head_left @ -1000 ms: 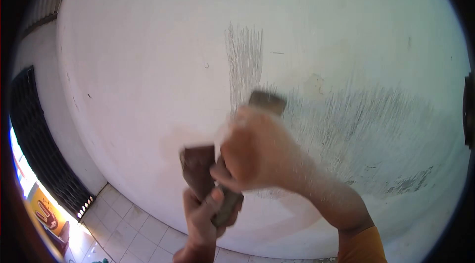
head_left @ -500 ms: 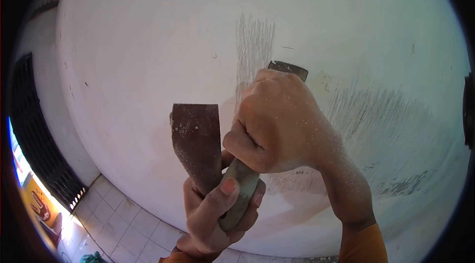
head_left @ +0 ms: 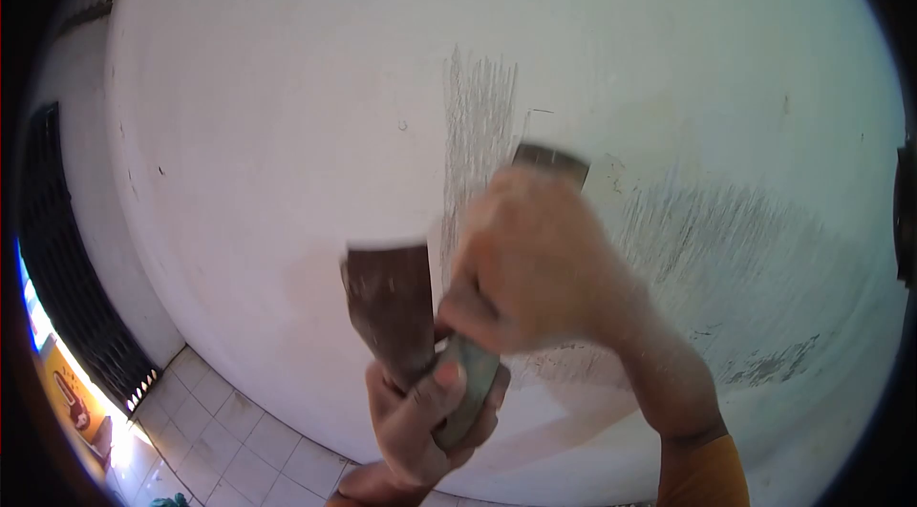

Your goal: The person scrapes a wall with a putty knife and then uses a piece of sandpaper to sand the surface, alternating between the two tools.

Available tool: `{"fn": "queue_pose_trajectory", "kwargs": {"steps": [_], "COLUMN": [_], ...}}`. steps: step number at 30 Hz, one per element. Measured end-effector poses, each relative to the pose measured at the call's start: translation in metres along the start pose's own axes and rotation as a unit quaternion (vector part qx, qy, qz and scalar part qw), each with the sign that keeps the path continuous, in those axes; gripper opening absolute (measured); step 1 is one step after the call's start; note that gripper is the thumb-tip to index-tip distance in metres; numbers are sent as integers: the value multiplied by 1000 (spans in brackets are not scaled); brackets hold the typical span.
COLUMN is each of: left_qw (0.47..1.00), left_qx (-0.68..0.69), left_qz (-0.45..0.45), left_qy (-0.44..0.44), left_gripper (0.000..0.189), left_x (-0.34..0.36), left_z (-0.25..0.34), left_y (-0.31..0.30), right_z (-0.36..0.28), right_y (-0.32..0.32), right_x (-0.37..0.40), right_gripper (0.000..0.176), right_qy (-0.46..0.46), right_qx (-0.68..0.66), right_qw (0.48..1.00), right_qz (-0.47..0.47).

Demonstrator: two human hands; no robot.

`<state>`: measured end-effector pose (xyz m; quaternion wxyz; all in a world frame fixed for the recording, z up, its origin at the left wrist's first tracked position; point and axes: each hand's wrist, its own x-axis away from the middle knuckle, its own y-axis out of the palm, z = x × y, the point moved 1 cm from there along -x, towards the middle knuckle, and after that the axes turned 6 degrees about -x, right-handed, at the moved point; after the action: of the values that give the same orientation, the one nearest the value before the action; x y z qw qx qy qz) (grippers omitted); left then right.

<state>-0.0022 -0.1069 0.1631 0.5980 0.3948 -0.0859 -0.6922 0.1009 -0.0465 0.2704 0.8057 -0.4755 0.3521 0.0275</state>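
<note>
Gripping scrapers (head_left: pixel 390 305) w/ both hands (head_left: pixel 540 264); wht wall (head_left: pixel 277 116) scored grey, tiled flr (head_left: pixel 234 435), blk gate (head_left: pixel 69 249).

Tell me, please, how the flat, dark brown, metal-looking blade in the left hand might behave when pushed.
The dark brown blade is probably stiff: it stands straight above the left hand without sagging. Flat and broad, it seems unlikely to roll.

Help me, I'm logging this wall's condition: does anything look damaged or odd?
Yes, the white wall. Grey scratches form a strip above and left of the right hand; a broader scratched patch spreads farther right, with dark marks low down. Both look rough against the plainer surface around.
</note>
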Motion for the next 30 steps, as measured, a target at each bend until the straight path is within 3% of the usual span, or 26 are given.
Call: {"fn": "queue_pose_trajectory", "kwargs": {"steps": [3,7,8,11,16,19,20,23,27,28,30], "left_qw": [998,999,999,999,998,999,1000,1000,999,998,999], "left_qx": [35,25,11,34,31,26,12,11,37,36,38], "left_qz": [-50,4,30,-12,4,4,-1,1,28,56,9], "left_qy": [-6,-33,-21,16,-53,32,18,-15,-16,9,-4], "left_gripper": [43,41,41,45,48,44,43,42,40,40,41], "left_x": [-29,9,11,0,7,1,0,-1,7,3,-3], "left_z": [16,-18,-21,-2,-16,-12,-10,-13,-20,-15,-9], "left_y": [10,-16,-15,-13,-27,-19,-21,-30,-33,-25,-27], "right_z": [4,-5,-8,-5,-9,-9,-4,-6,-12,-11,-8], "right_y": [-27,18,19,0,21,10,5,9,28,20,15], "right_x": [-23,9,12,-8,4,2,-5,-4,5,2,-4], "right_gripper": [24,26,27,27,28,29,29,29,28,28,28], "right_qy": [102,-30,11,28,-12,23,11,28,-30,16,35], "right_qx": [24,-8,-38,-25,-26,-20,-33,-22,-42,-50,-52], "right_qw": [994,999,997,999,999,999,999,999,999,999,998], "right_qz": [-16,16,-68,-22,26,-28,20,1,-2,-8,-12]}}
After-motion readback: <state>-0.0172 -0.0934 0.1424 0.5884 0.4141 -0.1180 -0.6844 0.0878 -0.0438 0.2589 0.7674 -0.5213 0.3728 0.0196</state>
